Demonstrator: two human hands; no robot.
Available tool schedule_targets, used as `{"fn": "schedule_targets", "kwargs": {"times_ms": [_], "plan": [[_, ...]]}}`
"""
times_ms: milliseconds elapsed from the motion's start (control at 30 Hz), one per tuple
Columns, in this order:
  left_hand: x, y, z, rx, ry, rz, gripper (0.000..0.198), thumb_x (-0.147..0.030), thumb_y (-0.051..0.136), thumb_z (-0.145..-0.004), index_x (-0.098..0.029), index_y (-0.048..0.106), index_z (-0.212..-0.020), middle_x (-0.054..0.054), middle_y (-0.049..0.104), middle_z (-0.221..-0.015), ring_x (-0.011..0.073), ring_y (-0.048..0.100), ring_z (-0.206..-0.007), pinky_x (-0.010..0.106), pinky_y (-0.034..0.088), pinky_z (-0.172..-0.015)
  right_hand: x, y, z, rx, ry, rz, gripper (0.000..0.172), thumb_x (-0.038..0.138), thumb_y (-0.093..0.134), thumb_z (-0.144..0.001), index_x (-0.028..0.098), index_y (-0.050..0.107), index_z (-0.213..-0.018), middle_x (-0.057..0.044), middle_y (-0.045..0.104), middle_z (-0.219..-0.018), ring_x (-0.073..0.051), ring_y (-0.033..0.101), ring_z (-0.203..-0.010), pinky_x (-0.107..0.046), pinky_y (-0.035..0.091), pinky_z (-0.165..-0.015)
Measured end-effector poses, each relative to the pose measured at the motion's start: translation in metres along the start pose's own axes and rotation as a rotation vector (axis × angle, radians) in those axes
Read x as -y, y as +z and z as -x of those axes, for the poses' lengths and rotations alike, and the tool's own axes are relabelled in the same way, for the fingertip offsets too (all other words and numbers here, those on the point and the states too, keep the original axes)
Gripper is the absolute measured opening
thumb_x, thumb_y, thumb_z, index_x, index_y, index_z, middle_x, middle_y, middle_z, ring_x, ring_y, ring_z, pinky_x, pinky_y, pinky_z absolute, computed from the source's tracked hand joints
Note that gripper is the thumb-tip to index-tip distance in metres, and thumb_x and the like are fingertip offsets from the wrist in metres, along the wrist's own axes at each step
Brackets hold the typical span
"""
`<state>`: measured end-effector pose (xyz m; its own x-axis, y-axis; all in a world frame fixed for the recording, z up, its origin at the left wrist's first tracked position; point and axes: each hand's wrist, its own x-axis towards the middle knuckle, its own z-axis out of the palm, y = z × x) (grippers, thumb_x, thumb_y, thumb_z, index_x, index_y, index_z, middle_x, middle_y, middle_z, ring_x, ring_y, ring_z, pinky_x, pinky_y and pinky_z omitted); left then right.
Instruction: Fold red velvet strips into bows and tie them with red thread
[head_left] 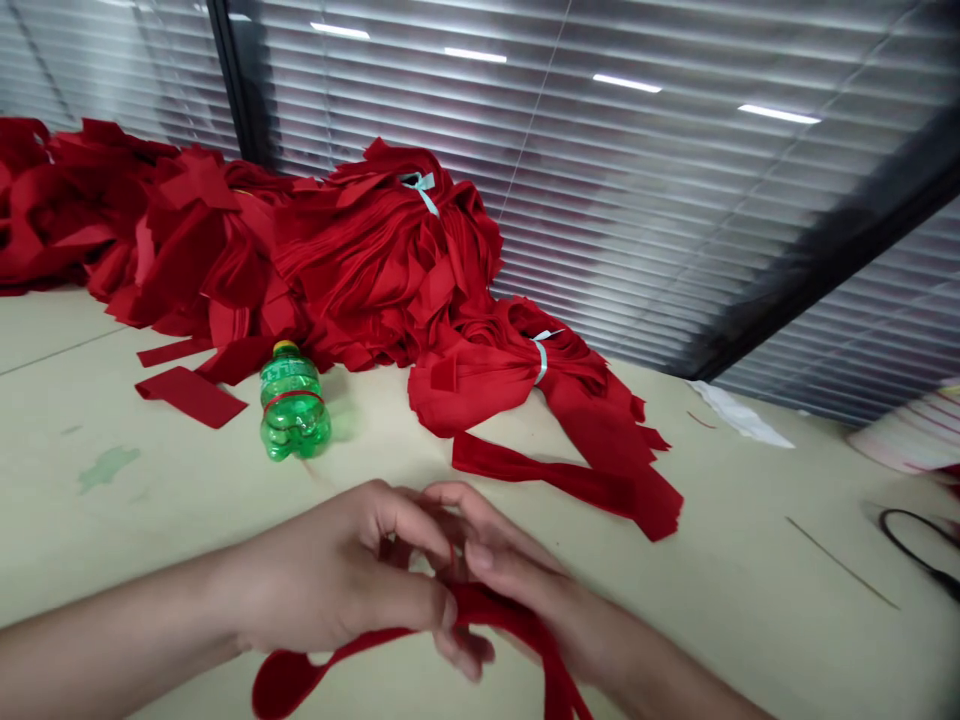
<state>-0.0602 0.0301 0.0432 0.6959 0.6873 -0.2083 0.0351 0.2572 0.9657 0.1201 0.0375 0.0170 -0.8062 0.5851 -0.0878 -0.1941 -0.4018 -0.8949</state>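
My left hand (352, 570) comes in from the left, its thumb and fingers closed on a red fabric strip (517, 615). The strip arches below both hands, with a rounded loop hanging at the lower left and its other end dropping at the lower right. My right hand (517, 565) meets the left one from the other side, fingers curled against the same strip. Some fingertips overlap and are partly hidden. Just beyond the hands, another red strip (555, 475) lies flat on the pale table (390, 440).
Bundles of red strips (360, 260) are heaped along the blinds, one smaller tied bundle (502, 365) nearer. A green bottle (294, 405) with a yellow cap stands before the heap. At right are white paper (739, 413), a black cable (911, 540) and a striped white object (915, 430).
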Motion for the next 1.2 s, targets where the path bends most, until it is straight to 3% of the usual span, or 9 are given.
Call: {"fn": "schedule_targets", "kwargs": {"times_ms": [133,267,367,500,667,767,900,1100,1200], "plan": [[0.000,-0.004,0.000,-0.025,0.052,-0.004,0.005,-0.014,0.065,-0.072,-0.016,0.070,-0.072,0.002,0.065,-0.080,0.0192,0.059,-0.090,0.028,0.046,-0.082,-0.003,0.003,-0.001,-0.024,-0.080,0.211,0.037,0.049,0.041,-0.092,0.016,0.058,-0.086,0.001,0.049,-0.067,-0.009,0.046,-0.060,-0.022,0.038,-0.059],[-0.001,-0.007,0.002,-0.043,-0.027,-0.118,0.005,-0.021,0.067,-0.073,-0.017,0.069,-0.073,0.002,0.065,-0.094,0.0226,0.054,-0.105,0.030,0.043,-0.087,0.000,-0.014,0.002,-0.213,-0.136,0.420,0.044,0.047,0.048,-0.089,0.016,0.043,-0.057,0.004,0.035,-0.056,-0.008,0.032,-0.053,-0.024,0.027,-0.051],[-0.002,-0.009,0.003,-0.105,-0.058,-0.213,0.005,-0.026,0.068,-0.072,-0.021,0.069,-0.071,0.001,0.066,-0.093,0.0230,0.038,-0.124,0.032,0.034,-0.100,0.009,-0.029,0.004,-0.366,-0.281,0.441,0.044,0.042,0.053,-0.087,0.018,0.037,-0.053,0.005,0.031,-0.054,-0.009,0.029,-0.052,-0.026,0.024,-0.050],[-0.002,-0.009,0.000,-0.112,-0.049,-0.239,0.006,-0.027,0.067,-0.073,-0.023,0.069,-0.069,0.000,0.066,-0.091,0.0219,0.029,-0.130,0.034,0.027,-0.104,0.020,-0.032,0.004,-0.397,-0.428,0.345,0.038,0.039,0.050,-0.090,0.018,0.047,-0.058,0.002,0.039,-0.063,-0.013,0.041,-0.064,-0.029,0.036,-0.064],[-0.002,-0.007,0.000,-0.084,0.001,-0.214,0.008,-0.027,0.066,-0.077,-0.022,0.072,-0.075,0.001,0.061,-0.104,0.0227,0.042,-0.119,0.031,0.032,-0.100,0.012,-0.023,0.000,-0.293,-0.360,0.190,0.027,0.037,0.050,-0.090,0.016,0.060,-0.076,-0.004,0.050,-0.086,-0.014,0.054,-0.075,-0.030,0.044,-0.070],[-0.003,-0.005,0.000,-0.088,0.023,-0.151,0.006,-0.023,0.066,-0.077,-0.020,0.071,-0.074,-0.001,0.059,-0.093,0.0163,0.054,-0.096,0.024,0.042,-0.085,0.004,-0.018,0.001,-0.230,-0.307,0.194,0.016,0.033,0.056,-0.087,0.018,0.060,-0.084,-0.003,0.056,-0.091,-0.014,0.056,-0.079,-0.029,0.045,-0.073],[-0.005,-0.004,-0.001,-0.098,-0.016,-0.102,0.010,-0.018,0.062,-0.079,-0.020,0.072,-0.077,-0.003,0.058,-0.079,0.0097,0.053,-0.072,0.019,0.044,-0.071,0.003,-0.009,0.002,-0.225,-0.136,0.216,0.016,0.032,0.056,-0.087,0.020,0.061,-0.096,-0.001,0.059,-0.084,-0.012,0.055,-0.080,-0.026,0.042,-0.076],[-0.004,-0.003,-0.003,-0.121,-0.022,-0.165,0.007,-0.022,0.065,-0.076,-0.018,0.070,-0.074,0.001,0.056,-0.095,0.0182,0.051,-0.098,0.024,0.040,-0.083,0.008,-0.010,0.001,-0.264,-0.063,0.340,0.026,0.038,0.063,-0.079,0.014,0.059,-0.069,0.002,0.051,-0.065,-0.009,0.046,-0.062,-0.022,0.035,-0.058],[-0.001,-0.003,-0.002,-0.103,-0.035,-0.174,0.012,-0.027,0.064,-0.078,-0.016,0.069,-0.077,0.002,0.055,-0.093,0.0154,0.049,-0.086,0.024,0.039,-0.071,0.007,-0.015,0.000,-0.323,-0.091,0.409,0.042,0.037,0.071,-0.071,0.016,0.041,-0.050,0.008,0.032,-0.050,-0.005,0.026,-0.048,-0.021,0.020,-0.045]]}}
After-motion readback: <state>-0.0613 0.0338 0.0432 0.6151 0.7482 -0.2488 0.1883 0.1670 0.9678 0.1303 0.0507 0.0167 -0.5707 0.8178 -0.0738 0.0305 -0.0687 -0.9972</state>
